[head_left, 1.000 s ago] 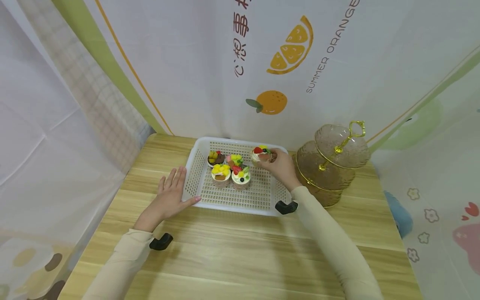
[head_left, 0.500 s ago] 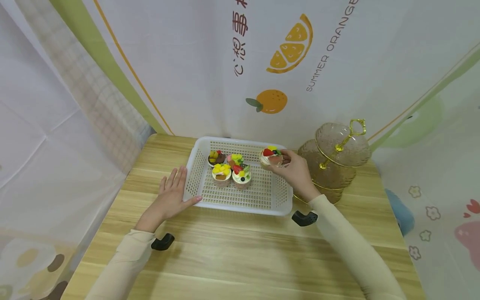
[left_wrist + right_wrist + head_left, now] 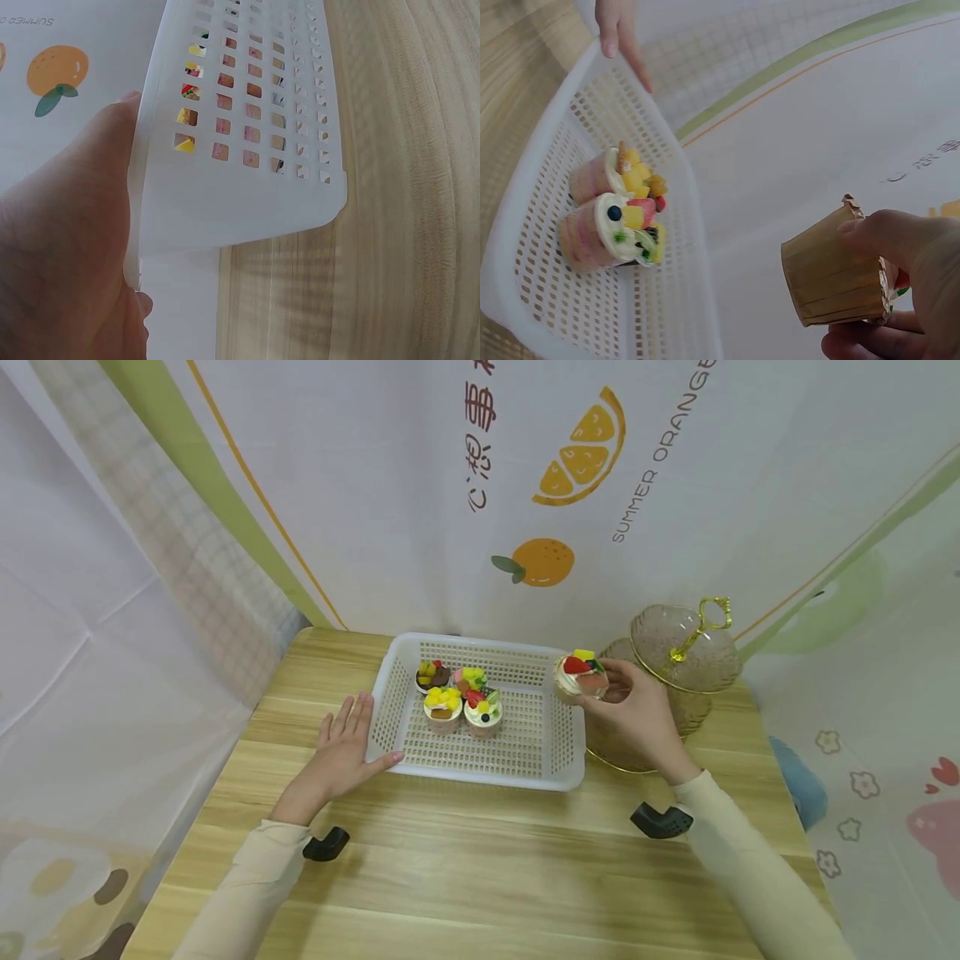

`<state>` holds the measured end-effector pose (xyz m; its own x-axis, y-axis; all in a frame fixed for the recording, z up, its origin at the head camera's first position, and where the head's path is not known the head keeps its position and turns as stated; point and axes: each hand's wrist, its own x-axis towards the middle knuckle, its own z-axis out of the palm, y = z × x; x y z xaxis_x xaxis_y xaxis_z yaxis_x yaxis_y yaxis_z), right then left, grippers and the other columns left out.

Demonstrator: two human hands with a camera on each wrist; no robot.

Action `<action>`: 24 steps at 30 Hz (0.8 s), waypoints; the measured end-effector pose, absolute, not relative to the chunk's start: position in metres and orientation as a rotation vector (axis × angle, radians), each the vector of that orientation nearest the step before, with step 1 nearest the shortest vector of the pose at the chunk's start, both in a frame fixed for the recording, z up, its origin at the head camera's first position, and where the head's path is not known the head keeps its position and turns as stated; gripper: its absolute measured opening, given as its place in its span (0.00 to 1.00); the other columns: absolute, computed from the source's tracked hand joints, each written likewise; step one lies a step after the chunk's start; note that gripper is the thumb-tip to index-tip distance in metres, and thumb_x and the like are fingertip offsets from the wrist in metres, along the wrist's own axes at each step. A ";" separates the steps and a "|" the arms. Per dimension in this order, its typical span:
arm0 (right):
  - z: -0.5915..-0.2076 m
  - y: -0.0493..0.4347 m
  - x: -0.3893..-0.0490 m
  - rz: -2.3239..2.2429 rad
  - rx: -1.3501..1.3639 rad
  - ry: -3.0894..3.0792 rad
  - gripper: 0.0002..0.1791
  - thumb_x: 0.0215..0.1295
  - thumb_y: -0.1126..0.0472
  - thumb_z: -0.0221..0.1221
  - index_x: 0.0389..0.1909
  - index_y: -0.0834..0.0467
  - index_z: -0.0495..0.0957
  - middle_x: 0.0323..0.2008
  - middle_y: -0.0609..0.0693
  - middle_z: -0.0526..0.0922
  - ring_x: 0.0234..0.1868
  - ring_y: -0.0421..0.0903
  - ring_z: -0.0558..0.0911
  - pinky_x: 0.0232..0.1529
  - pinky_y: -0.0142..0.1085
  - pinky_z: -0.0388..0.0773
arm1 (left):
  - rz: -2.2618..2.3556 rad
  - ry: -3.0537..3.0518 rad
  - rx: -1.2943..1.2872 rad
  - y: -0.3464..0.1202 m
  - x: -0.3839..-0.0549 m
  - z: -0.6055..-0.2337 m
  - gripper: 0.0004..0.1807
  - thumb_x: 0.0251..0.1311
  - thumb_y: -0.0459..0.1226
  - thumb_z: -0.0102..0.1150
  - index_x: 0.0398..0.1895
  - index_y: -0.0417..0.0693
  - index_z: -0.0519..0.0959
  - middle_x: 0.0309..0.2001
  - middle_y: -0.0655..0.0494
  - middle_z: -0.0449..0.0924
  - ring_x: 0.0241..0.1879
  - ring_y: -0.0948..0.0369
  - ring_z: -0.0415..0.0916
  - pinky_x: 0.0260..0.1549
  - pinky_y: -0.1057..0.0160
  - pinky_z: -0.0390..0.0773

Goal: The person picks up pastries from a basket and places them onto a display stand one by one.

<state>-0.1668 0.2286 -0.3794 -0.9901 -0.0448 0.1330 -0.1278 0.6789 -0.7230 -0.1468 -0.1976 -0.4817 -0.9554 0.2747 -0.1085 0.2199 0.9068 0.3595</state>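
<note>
My right hand (image 3: 641,714) pinches a cupcake (image 3: 576,677) topped with white cream, strawberry and yellow fruit, held above the right rim of a white plastic basket (image 3: 480,779). In the right wrist view, its brown pleated paper cup (image 3: 832,270) tilts between thumb and fingers. Several other fruit-topped cupcakes (image 3: 442,710) sit together in the left half of the basket. My left hand (image 3: 337,764) rests against the basket's left end, fingers extended and thumb at the near corner. In the left wrist view, that hand (image 3: 67,225) lies along the rim.
A clear tiered stand (image 3: 682,660) with gold trim and a gold handle stands right of the basket, partly behind my right hand. Everything rests on a wood-grain table (image 3: 480,877). A printed white curtain (image 3: 420,527) hangs right behind.
My right hand has carried the cupcake rightward, from over the basket's inside to its right rim, closer to the tiered stand. The left hand and the basket stay nearly still.
</note>
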 end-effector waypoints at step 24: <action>-0.341 0.317 -0.147 1.014 -0.280 -2.574 0.39 0.47 0.46 0.71 0.62 0.51 0.72 0.44 0.45 0.79 0.36 0.24 0.71 0.39 0.20 0.67 | 0.589 2.887 0.372 -0.198 -0.145 -0.483 0.59 0.57 0.69 0.43 0.74 0.42 0.28 0.76 0.48 0.22 0.76 0.46 0.21 0.70 0.37 0.26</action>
<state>-0.1466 0.3175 -0.3413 -0.9159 0.3094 0.2557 0.0520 0.7231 -0.6888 -0.1452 -0.1981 -0.4827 -0.9543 0.2754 -0.1164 0.2077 0.8908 0.4041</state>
